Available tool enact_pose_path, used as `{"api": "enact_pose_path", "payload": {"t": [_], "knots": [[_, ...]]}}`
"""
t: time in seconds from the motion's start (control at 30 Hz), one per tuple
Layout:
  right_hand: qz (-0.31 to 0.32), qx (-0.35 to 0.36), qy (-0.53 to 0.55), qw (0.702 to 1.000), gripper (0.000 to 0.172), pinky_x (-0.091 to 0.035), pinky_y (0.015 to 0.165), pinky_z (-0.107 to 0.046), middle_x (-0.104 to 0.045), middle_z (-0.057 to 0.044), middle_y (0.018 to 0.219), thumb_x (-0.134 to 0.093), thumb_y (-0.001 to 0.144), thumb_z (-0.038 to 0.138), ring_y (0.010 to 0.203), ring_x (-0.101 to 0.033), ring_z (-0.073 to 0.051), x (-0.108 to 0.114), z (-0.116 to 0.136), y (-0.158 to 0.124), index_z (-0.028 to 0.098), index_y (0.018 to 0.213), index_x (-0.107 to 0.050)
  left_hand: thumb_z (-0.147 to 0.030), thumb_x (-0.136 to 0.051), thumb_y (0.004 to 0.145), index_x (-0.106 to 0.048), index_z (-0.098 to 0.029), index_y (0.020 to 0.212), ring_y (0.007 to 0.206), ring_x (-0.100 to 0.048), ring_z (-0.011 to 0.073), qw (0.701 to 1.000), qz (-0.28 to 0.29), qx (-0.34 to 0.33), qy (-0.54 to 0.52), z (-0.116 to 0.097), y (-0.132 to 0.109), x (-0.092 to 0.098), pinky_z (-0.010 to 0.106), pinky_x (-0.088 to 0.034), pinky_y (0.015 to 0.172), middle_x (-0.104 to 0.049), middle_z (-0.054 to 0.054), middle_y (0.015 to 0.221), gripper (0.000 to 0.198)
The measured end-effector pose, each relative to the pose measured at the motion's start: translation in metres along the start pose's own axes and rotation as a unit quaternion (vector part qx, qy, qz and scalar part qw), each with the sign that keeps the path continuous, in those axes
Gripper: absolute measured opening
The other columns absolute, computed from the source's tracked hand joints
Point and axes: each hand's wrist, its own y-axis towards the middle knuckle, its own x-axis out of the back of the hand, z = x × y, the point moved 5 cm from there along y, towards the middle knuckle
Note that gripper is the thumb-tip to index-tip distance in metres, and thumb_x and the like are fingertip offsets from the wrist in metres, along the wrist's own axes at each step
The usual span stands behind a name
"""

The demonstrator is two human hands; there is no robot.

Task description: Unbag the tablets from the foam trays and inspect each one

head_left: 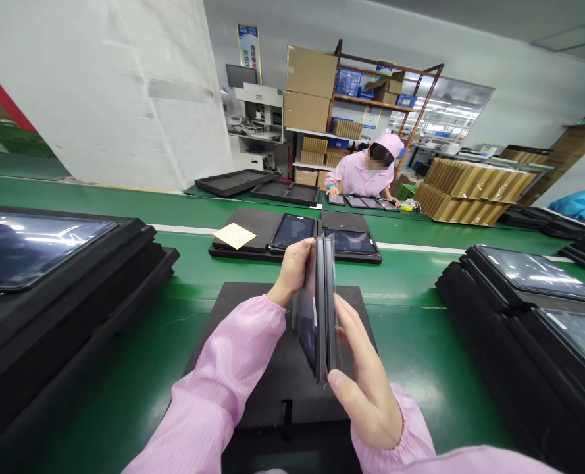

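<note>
Two tablets (324, 309) stand face to back and nearly edge-on in front of me, with clear plastic film along their edges. My left hand (295, 270) grips them at the upper far side, its thumb near the top. On the right, my right hand (368, 375) holds them with the fingers along the outer face and the thumb at the lower near corner. Below them lies a black foam tray (262, 368), partly hidden by my arms. Just beyond, another black foam tray (247, 253) carries tablets and a yellow paper sheet (235, 236).
Stacked black trays with tablets flank me, a left stack (65, 316) and a right stack (509, 316). Across the green bench (174, 296) a co-worker (364, 174) in pink handles tablets. Cardboard dividers (470, 191) stand at the back right, empty-looking trays (233, 182) at the back left.
</note>
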Motion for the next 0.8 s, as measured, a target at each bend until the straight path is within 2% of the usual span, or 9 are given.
{"api": "enact_pose_path", "payload": {"t": [0.2, 0.47, 0.63, 0.8], "knots": [[-0.018, 0.008, -0.013, 1.000, 0.080, -0.051, 0.108, -0.041, -0.033, 0.000, 0.163, -0.050, 0.087, 0.018, 0.149, -0.035, -0.028, -0.0040, 0.0043, 0.0014, 0.037, 0.159, -0.019, -0.091, -0.047, 0.070, -0.042, -0.023, 0.051, 0.051, -0.042, 0.0142, 1.000, -0.002, -0.005, 0.002, -0.0008, -0.0007, -0.0003, 0.032, -0.030, 0.052, -0.048, -0.001, 0.049, 0.071], [-0.012, -0.003, -0.085, 0.996, 0.095, -0.052, 0.107, -0.046, -0.035, -0.010, 0.161, -0.058, 0.075, 0.012, 0.147, -0.037, -0.033, -0.0062, 0.0067, 0.0033, 0.028, 0.159, -0.016, -0.091, -0.048, 0.069, -0.043, -0.023, 0.052, 0.050, -0.040, 0.0137, 1.000, -0.002, -0.002, -0.001, -0.0009, -0.0002, -0.0008, 0.033, -0.028, 0.051, -0.048, -0.001, 0.050, 0.071], [-0.001, -0.007, -0.080, 0.997, 0.096, -0.051, 0.107, -0.048, -0.034, -0.011, 0.162, -0.060, 0.074, 0.015, 0.147, -0.036, -0.036, -0.0054, 0.0061, 0.0034, 0.027, 0.159, -0.016, -0.091, -0.048, 0.069, -0.042, -0.023, 0.051, 0.051, -0.040, 0.0141, 1.000, -0.005, 0.000, -0.003, -0.0001, -0.0005, -0.0007, 0.032, -0.028, 0.052, -0.047, -0.001, 0.050, 0.071], [0.003, 0.007, -0.042, 0.999, 0.084, -0.050, 0.109, -0.046, -0.030, -0.005, 0.165, -0.052, 0.084, 0.020, 0.150, -0.032, -0.033, -0.0020, 0.0056, 0.0002, 0.030, 0.160, -0.016, -0.091, -0.048, 0.069, -0.042, -0.023, 0.051, 0.051, -0.040, 0.0140, 1.000, -0.004, 0.000, -0.002, 0.0003, -0.0013, -0.0008, 0.032, -0.028, 0.052, -0.046, -0.001, 0.050, 0.071]]}}
